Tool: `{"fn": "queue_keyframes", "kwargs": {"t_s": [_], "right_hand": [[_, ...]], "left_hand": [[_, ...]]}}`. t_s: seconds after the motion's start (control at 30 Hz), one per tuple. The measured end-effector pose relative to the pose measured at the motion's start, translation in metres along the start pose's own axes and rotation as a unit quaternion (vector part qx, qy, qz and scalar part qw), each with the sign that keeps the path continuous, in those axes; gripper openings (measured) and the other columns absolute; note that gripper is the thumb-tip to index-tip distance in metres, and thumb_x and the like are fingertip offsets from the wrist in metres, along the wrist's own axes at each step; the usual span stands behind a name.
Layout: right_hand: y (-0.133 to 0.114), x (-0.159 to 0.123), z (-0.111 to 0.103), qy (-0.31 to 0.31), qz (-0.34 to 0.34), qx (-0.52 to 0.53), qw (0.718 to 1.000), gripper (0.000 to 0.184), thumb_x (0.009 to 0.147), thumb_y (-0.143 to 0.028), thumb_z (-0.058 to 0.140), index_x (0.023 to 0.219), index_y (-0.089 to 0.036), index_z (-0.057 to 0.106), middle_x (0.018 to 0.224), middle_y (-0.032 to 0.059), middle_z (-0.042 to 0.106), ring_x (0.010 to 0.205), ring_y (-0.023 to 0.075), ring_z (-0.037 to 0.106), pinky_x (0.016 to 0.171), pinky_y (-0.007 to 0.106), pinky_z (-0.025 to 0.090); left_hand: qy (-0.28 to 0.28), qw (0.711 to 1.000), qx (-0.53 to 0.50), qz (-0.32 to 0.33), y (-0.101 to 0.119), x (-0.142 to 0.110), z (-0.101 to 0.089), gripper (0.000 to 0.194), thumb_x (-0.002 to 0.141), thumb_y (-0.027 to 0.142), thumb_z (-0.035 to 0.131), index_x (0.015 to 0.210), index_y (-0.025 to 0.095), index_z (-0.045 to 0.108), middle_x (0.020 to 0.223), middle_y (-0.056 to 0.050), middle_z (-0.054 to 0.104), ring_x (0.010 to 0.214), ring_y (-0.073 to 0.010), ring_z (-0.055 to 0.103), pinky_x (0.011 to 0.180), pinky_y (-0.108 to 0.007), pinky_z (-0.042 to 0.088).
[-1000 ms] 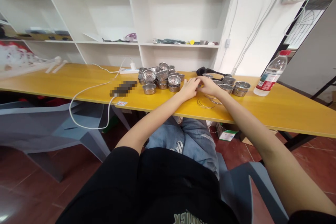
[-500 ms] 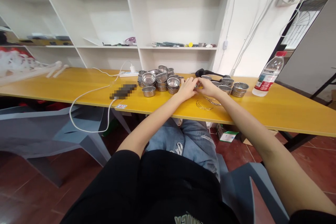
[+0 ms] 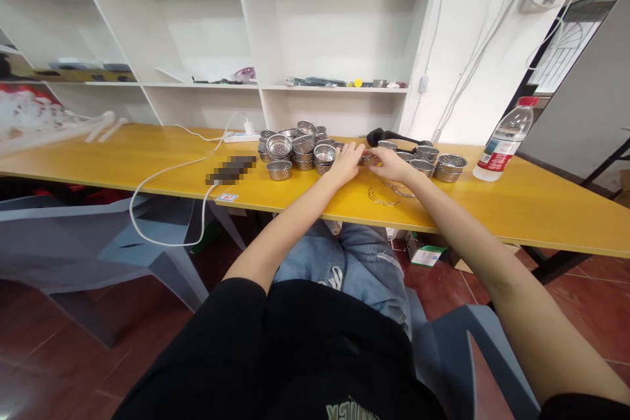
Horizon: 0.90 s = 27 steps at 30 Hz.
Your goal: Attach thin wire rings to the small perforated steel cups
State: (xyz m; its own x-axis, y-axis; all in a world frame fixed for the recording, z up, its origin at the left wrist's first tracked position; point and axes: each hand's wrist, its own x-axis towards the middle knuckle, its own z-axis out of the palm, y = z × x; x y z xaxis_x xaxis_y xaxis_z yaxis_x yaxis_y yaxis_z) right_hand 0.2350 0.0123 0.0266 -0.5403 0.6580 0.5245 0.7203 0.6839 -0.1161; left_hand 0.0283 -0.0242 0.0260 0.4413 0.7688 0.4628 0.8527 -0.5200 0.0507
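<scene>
A small perforated metal cup point(image 3: 365, 159) shows partly between my two hands, just above or on the yellow table. My left hand point(image 3: 348, 161) curls its fingers at the cup's left side. From the right, my right hand point(image 3: 388, 163) grips it with bent fingers; the fingertips are partly hidden. Left of my hands a pile of similar perforated cups point(image 3: 304, 144) stands, some stacked and tilted. More cups point(image 3: 449, 168) stand to the right, beyond my right wrist. Thin wire rings point(image 3: 382, 197) lie on the table in front of my hands.
A water bottle point(image 3: 506, 139) with a red cap stands at the right. A black strap-like object point(image 3: 394, 138) lies behind the cups. At left are a white cable point(image 3: 147, 187) and a pixelated dark item point(image 3: 231, 170). The table's front edge point(image 3: 305, 216) runs before me.
My hands have drawn slightly apart, the left one shifting a little left, so more of the cup between them shows. The piles of cups have not visibly moved.
</scene>
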Motion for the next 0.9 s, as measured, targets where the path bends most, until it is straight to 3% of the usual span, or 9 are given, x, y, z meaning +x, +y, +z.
{"fn": "queue_keyframes", "kwargs": {"t_s": [0.37, 0.5, 0.63, 0.77, 0.9], "right_hand": [[0.001, -0.001, -0.002, 0.002, 0.021, -0.018, 1.000, 0.028, 0.089, -0.027, 0.071, 0.111, -0.015, 0.084, 0.105, 0.0158, 0.081, 0.096, 0.0329, 0.074, 0.095, 0.044, 0.058], [0.005, -0.002, -0.006, 0.030, 0.055, -0.041, 0.997, 0.022, 0.090, -0.026, 0.071, 0.103, -0.016, 0.084, 0.104, 0.0174, 0.080, 0.098, 0.0348, 0.072, 0.095, 0.047, 0.059], [-0.001, -0.004, -0.016, 0.044, 0.129, -0.090, 0.987, 0.015, 0.089, -0.020, 0.069, 0.094, -0.018, 0.084, 0.103, 0.0168, 0.080, 0.102, 0.0350, 0.073, 0.094, 0.044, 0.059], [-0.016, -0.005, -0.038, -0.049, 0.220, -0.115, 0.967, 0.016, 0.088, -0.017, 0.070, 0.096, -0.016, 0.084, 0.104, 0.0142, 0.082, 0.102, 0.0303, 0.075, 0.097, 0.037, 0.058], [-0.026, -0.008, -0.063, -0.232, 0.273, -0.046, 0.932, 0.009, 0.084, -0.026, 0.082, 0.085, -0.017, 0.082, 0.086, 0.0109, 0.080, 0.089, 0.0290, 0.076, 0.078, 0.034, 0.060]], "left_hand": [[0.011, 0.998, 0.065, -0.007, -0.007, 0.003, 0.007, 0.039, 0.101, 0.013, 0.050, 0.138, 0.016, 0.063, 0.144, -0.022, 0.069, 0.143, -0.0383, 0.055, 0.129, -0.062, 0.027], [0.020, 0.994, 0.100, -0.037, -0.007, 0.006, 0.010, 0.045, 0.096, 0.009, 0.057, 0.140, 0.014, 0.064, 0.146, -0.023, 0.068, 0.146, -0.0395, 0.053, 0.132, -0.066, 0.021], [0.054, 0.991, 0.115, -0.028, -0.005, 0.007, 0.012, 0.046, 0.092, 0.008, 0.064, 0.137, 0.014, 0.066, 0.151, -0.025, 0.063, 0.147, -0.0415, 0.051, 0.130, -0.067, 0.026], [0.046, 0.992, 0.071, 0.095, 0.002, 0.009, 0.017, 0.044, 0.097, 0.007, 0.052, 0.138, 0.012, 0.065, 0.150, -0.024, 0.064, 0.144, -0.0375, 0.055, 0.123, -0.056, 0.043], [0.029, 0.983, 0.009, 0.180, 0.007, 0.016, 0.027, 0.057, 0.097, 0.005, 0.045, 0.151, 0.014, 0.059, 0.158, -0.020, 0.062, 0.144, -0.0336, 0.058, 0.122, -0.049, 0.049]]}}
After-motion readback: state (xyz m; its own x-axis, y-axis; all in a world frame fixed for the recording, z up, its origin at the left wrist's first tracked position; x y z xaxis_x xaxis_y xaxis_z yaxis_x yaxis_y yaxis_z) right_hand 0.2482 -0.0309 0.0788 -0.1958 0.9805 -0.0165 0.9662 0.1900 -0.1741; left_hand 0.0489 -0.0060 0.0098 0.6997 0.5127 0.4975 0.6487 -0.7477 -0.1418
